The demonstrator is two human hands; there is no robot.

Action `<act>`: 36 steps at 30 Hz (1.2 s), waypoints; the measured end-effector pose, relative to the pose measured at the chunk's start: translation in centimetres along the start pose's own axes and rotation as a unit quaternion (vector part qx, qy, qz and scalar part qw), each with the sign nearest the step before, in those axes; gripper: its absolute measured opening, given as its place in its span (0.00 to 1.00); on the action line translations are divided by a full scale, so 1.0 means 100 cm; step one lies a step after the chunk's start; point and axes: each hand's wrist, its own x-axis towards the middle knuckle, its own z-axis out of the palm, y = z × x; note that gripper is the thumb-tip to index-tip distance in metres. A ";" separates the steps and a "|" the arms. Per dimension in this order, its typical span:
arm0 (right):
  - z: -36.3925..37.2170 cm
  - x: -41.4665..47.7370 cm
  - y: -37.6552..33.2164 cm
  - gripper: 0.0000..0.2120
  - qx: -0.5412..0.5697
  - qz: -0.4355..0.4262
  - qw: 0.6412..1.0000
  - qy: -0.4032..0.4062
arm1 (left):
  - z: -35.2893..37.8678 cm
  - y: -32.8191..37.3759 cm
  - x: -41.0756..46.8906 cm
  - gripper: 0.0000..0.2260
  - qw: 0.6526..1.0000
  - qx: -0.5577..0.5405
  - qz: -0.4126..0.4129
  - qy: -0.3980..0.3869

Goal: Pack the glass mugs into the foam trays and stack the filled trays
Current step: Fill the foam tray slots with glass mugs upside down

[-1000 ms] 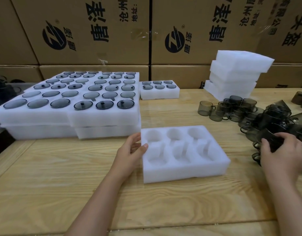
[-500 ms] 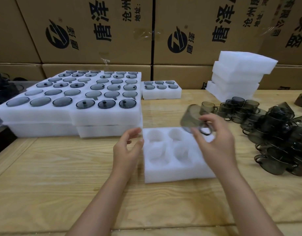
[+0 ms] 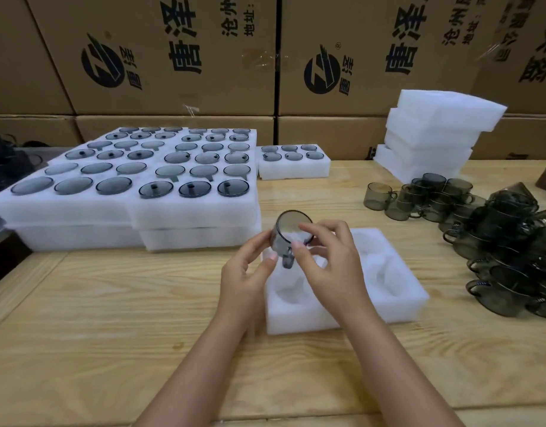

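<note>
Over the near-left corner of the empty foam tray (image 3: 398,291), I've got one smoky glass mug (image 3: 288,234) pinched between both hands: right hand (image 3: 330,263) with fingertips on the rim and side, left hand (image 3: 247,272) with thumb and fingers closing on the mug's other side, near the handle. Mug is tipped, mouth facing me, handle pointing down, above the tray and not seated in any pocket. I'd guess the two-handed hold is for turning it so the handle lines up with a pocket's slot. This tray's pockets all look empty, though my hands cover a couple. Filled trays (image 3: 191,192) sit far left on the tabletop (image 3: 111,334), stacked two layers, each pocket holding a mug, round faces showing. One smaller filled tray (image 3: 295,167) sits just beside them with six mugs. Blank foam trays (image 3: 435,131) are piled at back right. Loose mugs (image 3: 506,241) are heaped at right, within reach of my right hand. Cardboard cartons (image 3: 173,57) line the back.
</note>
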 end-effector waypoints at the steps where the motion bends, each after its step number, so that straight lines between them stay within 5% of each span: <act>1: 0.000 -0.001 0.001 0.13 0.003 0.004 1.000 -0.017 | 0.000 -0.001 0.001 0.16 1.000 -0.012 -0.011 0.001; 12: 0.002 0.006 0.008 0.19 -0.018 0.031 0.998 -0.044 | 0.004 -0.006 0.001 0.20 0.996 0.006 -0.071 -0.051; 19: -0.003 0.027 0.010 0.18 -0.056 0.079 0.991 -0.093 | 0.001 -0.010 0.000 0.38 0.991 0.064 -0.067 -0.098; 26: -0.014 0.054 0.005 0.18 -0.186 0.026 0.955 -0.230 | 0.002 -0.003 -0.001 0.38 0.991 0.066 -0.050 -0.101; 36: -0.006 0.046 0.012 0.22 -0.230 0.012 0.949 -0.216 | 0.002 -0.003 0.000 0.31 0.988 0.112 -0.028 -0.102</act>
